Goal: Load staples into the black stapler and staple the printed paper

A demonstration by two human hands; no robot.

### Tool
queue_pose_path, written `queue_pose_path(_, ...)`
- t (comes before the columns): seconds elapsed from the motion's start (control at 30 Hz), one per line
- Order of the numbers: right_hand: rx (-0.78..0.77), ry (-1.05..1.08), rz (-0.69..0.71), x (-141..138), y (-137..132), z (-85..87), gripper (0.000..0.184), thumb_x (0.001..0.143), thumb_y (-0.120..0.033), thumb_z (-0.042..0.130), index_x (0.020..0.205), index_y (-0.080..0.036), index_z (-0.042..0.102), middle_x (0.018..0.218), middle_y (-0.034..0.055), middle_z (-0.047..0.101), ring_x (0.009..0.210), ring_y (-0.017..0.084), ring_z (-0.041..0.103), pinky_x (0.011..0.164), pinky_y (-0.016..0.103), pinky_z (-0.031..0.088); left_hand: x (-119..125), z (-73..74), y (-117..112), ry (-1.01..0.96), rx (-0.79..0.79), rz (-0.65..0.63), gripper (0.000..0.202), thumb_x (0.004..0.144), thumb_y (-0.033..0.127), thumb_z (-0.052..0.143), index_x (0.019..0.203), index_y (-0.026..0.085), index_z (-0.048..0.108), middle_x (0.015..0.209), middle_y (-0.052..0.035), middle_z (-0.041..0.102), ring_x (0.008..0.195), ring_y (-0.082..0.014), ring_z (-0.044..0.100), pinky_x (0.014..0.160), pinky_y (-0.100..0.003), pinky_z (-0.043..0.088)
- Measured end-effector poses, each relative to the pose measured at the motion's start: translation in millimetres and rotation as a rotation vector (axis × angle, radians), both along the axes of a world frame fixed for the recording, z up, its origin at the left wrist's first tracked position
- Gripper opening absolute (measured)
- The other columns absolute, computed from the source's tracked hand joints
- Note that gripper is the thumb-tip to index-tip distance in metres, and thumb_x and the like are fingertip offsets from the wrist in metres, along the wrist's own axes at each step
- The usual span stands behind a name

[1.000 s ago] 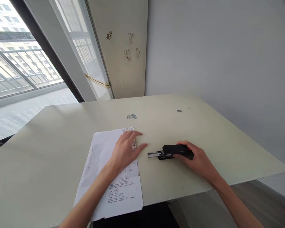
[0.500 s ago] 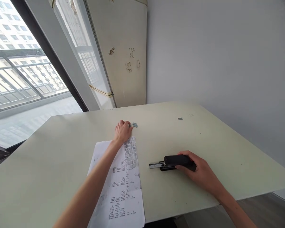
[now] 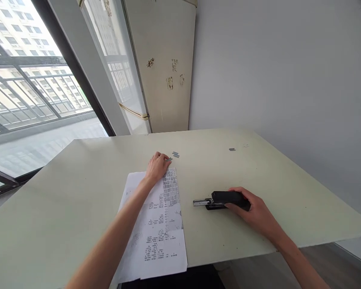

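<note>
My right hand (image 3: 254, 208) is wrapped round a black stapler (image 3: 228, 199) on the table. The stapler's metal staple tray (image 3: 201, 202) sticks out to the left. Beyond the top of the printed papers (image 3: 152, 237), my left hand (image 3: 158, 165) pinches a small grey strip of staples (image 3: 169, 159) between thumb and fingers. Two more staple strips (image 3: 176, 154) lie just past those fingertips. My left forearm crosses over the papers and hides part of them.
Another small staple strip (image 3: 232, 149) lies toward the far right of the pale table (image 3: 87, 192). A cream fridge (image 3: 165, 100) stands behind the table, beside a grey wall (image 3: 273, 72). A window (image 3: 39, 76) is at the left.
My left hand has closed on one staple strip and drawn it slightly apart from the other two. My right hand still holds the stapler. The whole view has shifted a little.
</note>
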State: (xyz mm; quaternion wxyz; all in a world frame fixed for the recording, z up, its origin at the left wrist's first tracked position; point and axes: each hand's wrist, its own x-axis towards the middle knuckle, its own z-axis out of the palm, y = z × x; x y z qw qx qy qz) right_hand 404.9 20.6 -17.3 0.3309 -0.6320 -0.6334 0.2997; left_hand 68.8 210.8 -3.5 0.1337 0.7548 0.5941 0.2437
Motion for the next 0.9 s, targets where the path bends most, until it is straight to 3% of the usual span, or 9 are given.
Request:
queue_pose_path(0.1,-0.001,-0.005,-0.006,0.7,0.4,-1.5,0.045,0.088,-0.068,0.067,0.115,-0.032,0.069,0.112,0.0045,0.076,0.09,0.026,0.068,0.069,0.034,0.056,2.6,1.8,-4.0,-0.064,0.011,-0.013,0.016,0.1,0.034,0.059,0.094,0.02,0.063,0.115,-0.01,0.063,0.1,-0.025,0.067,0.092,-0.04,0.052)
queue_pose_path(0.2,0.001,-0.016,-0.013,1.8,1.3,-2.1,0.046,0.087,-0.069,0.067,0.115,-0.032,0.069,0.111,0.0048,0.076,0.09,0.027,0.069,0.07,0.034,0.056,5.8,9.6,-18.0,-0.165,0.019,-0.045,0.018,0.103,0.036,0.053,0.098,0.02,0.061,0.115,-0.0092,0.066,0.093,-0.0215,0.069,0.086,-0.037,0.054)
queue_pose_path(0.3,0.005,-0.025,-0.016,2.4,1.9,-1.4,0.045,0.087,-0.067,0.068,0.114,-0.032,0.07,0.11,0.0045,0.076,0.09,0.026,0.068,0.072,0.033,0.057,8.8,21.3,-46.4,-0.282,-0.005,-0.095,0.024,0.105,0.044,0.051,0.107,0.022,0.06,0.097,-0.0044,0.072,0.087,-0.0188,0.071,0.079,-0.031,0.055)
queue_pose_path(0.4,0.002,-0.023,-0.009,1.8,1.3,-1.0,0.045,0.087,-0.067,0.068,0.115,-0.032,0.07,0.114,0.0054,0.076,0.092,0.027,0.068,0.072,0.033,0.056,9.6,31.6,-82.7,-0.508,-0.129,-0.146,0.031,0.1,0.054,0.06,0.108,0.024,0.063,0.078,-0.0003,0.071,0.081,-0.0189,0.071,0.069,-0.028,0.051)
queue_pose_path(0.53,0.004,0.003,-0.034,-1.6,-1.5,-0.8,0.049,0.088,-0.07,0.065,0.117,-0.031,0.069,0.119,0.0066,0.075,0.098,0.029,0.067,0.07,0.033,0.054,7.3,36.3,-121.5,-0.628,-0.285,-0.122,0.035,0.096,0.057,0.065,0.108,0.024,0.066,0.071,0.001,0.067,0.068,-0.0169,0.064,0.054,-0.025,0.04)
queue_pose_path(0.7,-0.022,0.012,-0.031,-3.1,-3.7,2.3,0.048,0.089,-0.07,0.064,0.116,-0.03,0.067,0.115,0.0062,0.074,0.096,0.028,0.066,0.073,0.035,0.054,8.2,32.4,-143.3,-0.613,-0.341,-0.128,0.029,0.098,0.052,0.065,0.108,0.025,0.067,0.073,0.0018,0.066,0.074,-0.0166,0.063,0.067,-0.028,0.049)
queue_pose_path(0.83,-0.042,-0.002,-0.003,-0.2,-2.9,5.1,0.046,0.09,-0.068,0.065,0.117,-0.031,0.067,0.116,0.0052,0.074,0.096,0.026,0.066,0.076,0.034,0.054,13.6,32.4,-148.5,-0.573,-0.295,-0.177,0.024,0.1,0.046,0.062,0.112,0.026,0.068,0.083,0.0009,0.07,0.083,-0.0174,0.067,0.082,-0.033,0.054)
queue_pose_path(0.9,-0.047,-0.007,-0.003,0.7,-2.6,5.9,0.045,0.09,-0.068,0.065,0.118,-0.031,0.066,0.117,0.0045,0.073,0.096,0.026,0.066,0.076,0.034,0.054,15.7,33.8,-149.3,-0.53,-0.282,-0.192,0.024,0.102,0.045,0.059,0.111,0.025,0.068,0.088,0.0,0.072,0.085,-0.0177,0.069,0.082,-0.033,0.055)
